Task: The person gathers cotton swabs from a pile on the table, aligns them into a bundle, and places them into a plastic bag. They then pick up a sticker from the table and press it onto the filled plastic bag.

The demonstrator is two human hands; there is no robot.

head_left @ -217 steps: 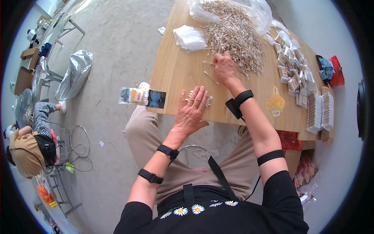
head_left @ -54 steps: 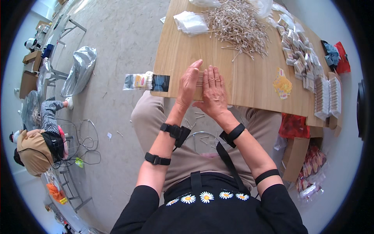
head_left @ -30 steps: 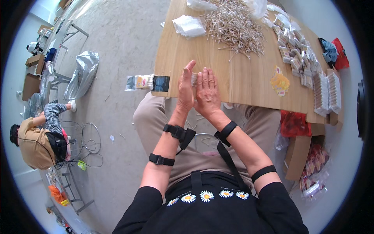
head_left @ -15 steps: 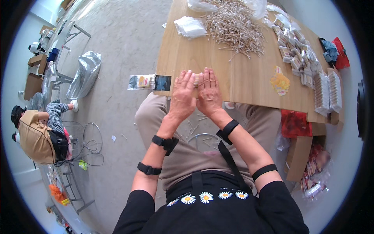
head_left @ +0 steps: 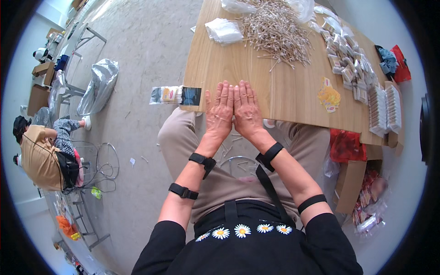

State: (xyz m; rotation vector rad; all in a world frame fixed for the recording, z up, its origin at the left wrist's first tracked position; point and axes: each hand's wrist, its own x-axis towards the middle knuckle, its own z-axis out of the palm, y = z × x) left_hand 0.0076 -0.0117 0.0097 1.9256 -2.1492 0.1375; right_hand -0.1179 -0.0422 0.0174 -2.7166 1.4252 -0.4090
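Side by side at the near edge of the wooden table (head_left: 224, 64), my left hand (head_left: 219, 110) and my right hand (head_left: 247, 107) lie palms down. Their fingers are stretched out and point away from me, with the inner edges touching. Whatever is under the palms is hidden. Left of my left hand, a clear pack of cotton swabs (head_left: 169, 95) with a dark end piece (head_left: 191, 96) juts past the table's left edge. Beyond my fingertips a loose heap of cotton swabs (head_left: 279, 39) is spread, with a stack of clear bags (head_left: 223, 31) at its left.
Yellow cards (head_left: 328, 96) lie to the right, near many filled swab packs (head_left: 346, 59) and upright rows of packs (head_left: 378, 110). Below the table's right side stands a cardboard box (head_left: 350, 185). Another person (head_left: 43, 156) sits at far left; a silvery bag (head_left: 98, 87) stands on the floor.
My left hand has shifted right against my right hand. The gap between them, where swab sticks showed, is now covered.
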